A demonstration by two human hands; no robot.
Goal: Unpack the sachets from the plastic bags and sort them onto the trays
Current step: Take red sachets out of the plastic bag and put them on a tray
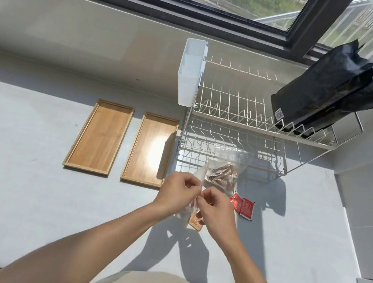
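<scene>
- Spreading across the whole scene is the grey counter, sunlit, with a window along its far edge.
- On the right at the far side stands a white wire dish rack with a white plastic caddy hung on its left end and two black pouches leaning in its right end; it crowds the far right of the work area but does not block the way to the trays.
- Left of the rack lie two wooden trays side by side, both bare, so no sorting has been done yet.
- Just near of the rack's foot lies a clear plastic bag of brown sachets, its mouth toward the rack.
- The left hand and right hand are drawn close together, each pinching the top of a second clear bag held above the counter; it looks like they are pulling its seal apart.
- That bag is thin, soft and probably slippery; it is best gripped at the two lips of the mouth, not the body.
- Orange sachets sag in its bottom; light and limp, they may spill if the bag tips.
- Two red sachets lie loose just right of the right hand, near enough to be brushed.
</scene>
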